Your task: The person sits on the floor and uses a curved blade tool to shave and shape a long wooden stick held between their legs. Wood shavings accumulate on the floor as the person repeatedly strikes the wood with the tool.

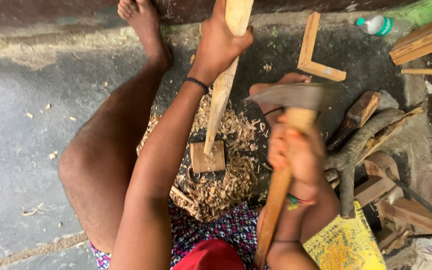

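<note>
Seated on the concrete floor (21, 165), legs spread, bare feet toward the far edge. Left hand (221, 42) wrapped tight round the upper part of a wooden stake (221, 95), held tilted, nearly upright. Stake's lower end tapered, tip resting on a small square wooden block (207, 161) that lies flat on the floor between the legs. Right hand (296, 150) clenched on the wooden handle of an axe (296, 97), grip just below the head; grey metal head blurred, raised above the floor, to the right of the stake and apart from it. Handle running down past the wrist toward the near edge of the floor. Dark band on the left wrist, coloured band on the right.

Wood shavings (226, 185) heaped round the block, thickest on its near and right sides. Rough branch pieces (361, 145) piled on the floor just right of the axe hand. L-shaped wooden frame piece (316, 60) flat on the floor toward the far edge, beyond the axe head. Plastic bottle (383, 25) lying at the far right corner beside stacked wooden slats (423, 42). Yellow patterned sack (346, 245) at the near edge under the right forearm. More wood offcuts (411, 210) along the right edge.
</note>
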